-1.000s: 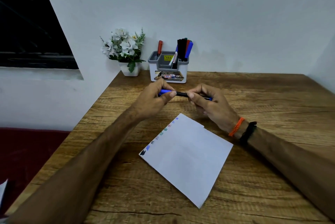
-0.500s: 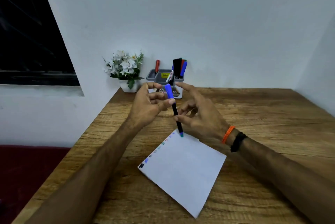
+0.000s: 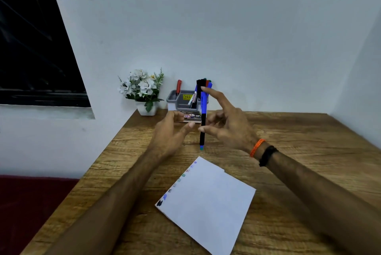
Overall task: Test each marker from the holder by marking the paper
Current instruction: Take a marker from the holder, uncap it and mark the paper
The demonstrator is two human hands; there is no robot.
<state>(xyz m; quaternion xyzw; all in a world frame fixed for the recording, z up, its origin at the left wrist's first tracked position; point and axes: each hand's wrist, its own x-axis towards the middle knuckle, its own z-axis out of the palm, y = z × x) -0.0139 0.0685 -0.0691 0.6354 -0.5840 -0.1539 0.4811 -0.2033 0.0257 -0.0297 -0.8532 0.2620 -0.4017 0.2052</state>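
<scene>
A marker (image 3: 203, 122) with a blue cap and black body stands upright in the air, above the table beyond the paper. My right hand (image 3: 228, 129) pinches its body between thumb and fingers, and the index finger stretches up beside the cap. My left hand (image 3: 171, 131) hovers just left of it with relaxed fingers, holding nothing. The grey and white holder (image 3: 175, 100) stands at the back against the wall, with a red marker (image 3: 179, 87) on its left and several markers (image 3: 199, 85) on its right. The white paper (image 3: 208, 199) lies nearer me, with small colour marks along its left edge.
A small white pot of white flowers (image 3: 144, 91) stands left of the holder at the table's back left corner. The wooden table (image 3: 288, 135) ends at a wall behind and drops off on the left. A dark window is at far left.
The marker swung from lying level between both hands to standing upright. My left hand let go of the cap end. Both hands moved away from the paper toward the holder.
</scene>
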